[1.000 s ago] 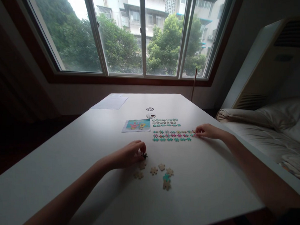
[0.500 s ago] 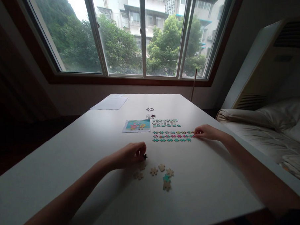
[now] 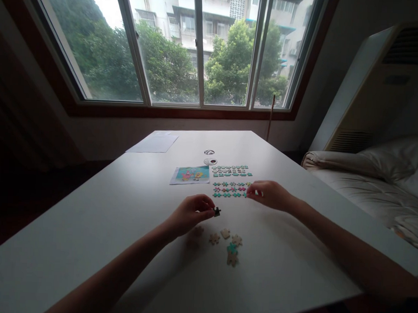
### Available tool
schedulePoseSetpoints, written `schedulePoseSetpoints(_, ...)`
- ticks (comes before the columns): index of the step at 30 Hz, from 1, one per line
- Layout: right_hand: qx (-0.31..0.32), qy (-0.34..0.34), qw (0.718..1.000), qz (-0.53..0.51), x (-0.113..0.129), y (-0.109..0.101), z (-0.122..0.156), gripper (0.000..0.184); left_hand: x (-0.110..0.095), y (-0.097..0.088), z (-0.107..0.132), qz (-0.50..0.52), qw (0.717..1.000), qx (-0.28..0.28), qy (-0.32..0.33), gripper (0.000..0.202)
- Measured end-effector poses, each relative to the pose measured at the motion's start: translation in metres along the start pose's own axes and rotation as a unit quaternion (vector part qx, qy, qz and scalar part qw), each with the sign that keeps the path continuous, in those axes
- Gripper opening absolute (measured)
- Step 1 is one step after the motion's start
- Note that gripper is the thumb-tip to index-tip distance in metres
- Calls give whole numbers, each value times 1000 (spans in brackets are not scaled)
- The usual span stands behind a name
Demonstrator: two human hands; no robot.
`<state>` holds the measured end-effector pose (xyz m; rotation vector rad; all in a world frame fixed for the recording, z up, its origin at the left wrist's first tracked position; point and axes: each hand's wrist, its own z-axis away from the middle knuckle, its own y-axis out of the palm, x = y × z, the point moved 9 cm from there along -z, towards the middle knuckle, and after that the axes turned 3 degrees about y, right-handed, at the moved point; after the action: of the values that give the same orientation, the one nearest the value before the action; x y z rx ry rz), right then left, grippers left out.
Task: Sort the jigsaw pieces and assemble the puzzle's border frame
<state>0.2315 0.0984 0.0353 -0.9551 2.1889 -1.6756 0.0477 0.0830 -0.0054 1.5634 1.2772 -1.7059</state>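
My left hand (image 3: 191,215) pinches a dark-looking puzzle piece (image 3: 217,212) between thumb and fingertips, held above the white table. My right hand (image 3: 270,194) hovers over the right part of the laid-out rows of puzzle pieces (image 3: 232,189), its thumb and fingers curved toward each other; whether anything is between the tips I cannot make out. Nearer to me lies a loose group of pieces, mostly plain tan backs (image 3: 214,239), with one teal piece (image 3: 232,248) face up. A second block of rows (image 3: 231,171) lies farther back.
A colourful cartoon picture sheet (image 3: 193,174) lies left of the rows. Two small round items (image 3: 209,161) sit behind it. White papers (image 3: 153,143) rest at the table's far left. A sofa (image 3: 354,172) stands to the right, beyond the table edge (image 3: 332,194).
My left hand has moved right and slightly away from me with the dark piece. My right hand has shifted left from the right end of the rows to above them.
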Motion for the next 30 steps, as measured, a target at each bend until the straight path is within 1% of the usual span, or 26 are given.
schedulePoseSetpoints(2, -15, -53, 998, -13, 37, 6, 3, 15, -5, 6, -1, 17, 1000, 0, -5, 21)
schedulePoseSetpoints(4, -45, -83, 995, -26, 64, 7, 6, 16, -10, 8, -1, 27, 1000, 4, 3, 20)
schedulePoseSetpoints(5, -56, -87, 994, -33, 73, 7, 7, 16, -12, 9, -1, 30, 999, 5, 8, 20)
schedulePoseSetpoints(7, -78, -86, 992, -38, 82, 6, 9, 18, -14, 8, -2, 34, 999, 8, 15, 19)
schedulePoseSetpoints(11, -101, -93, 990, -30, 86, 6, 12, 18, -14, 9, -2, 26, 999, 9, 16, 19)
schedulePoseSetpoints(19, -108, -102, 988, -30, 88, 5, 13, 14, -16, 12, -1, -1, 1000, 14, 15, 18)
schedulePoseSetpoints(23, -111, -112, 987, -36, 91, 2, 14, 13, -19, 13, 0, -8, 1000, 11, 18, 19)
schedulePoseSetpoints(30, -115, -123, 985, -32, 92, 1, 14, 14, -17, 14, 0, -8, 1000, 14, 11, 20)
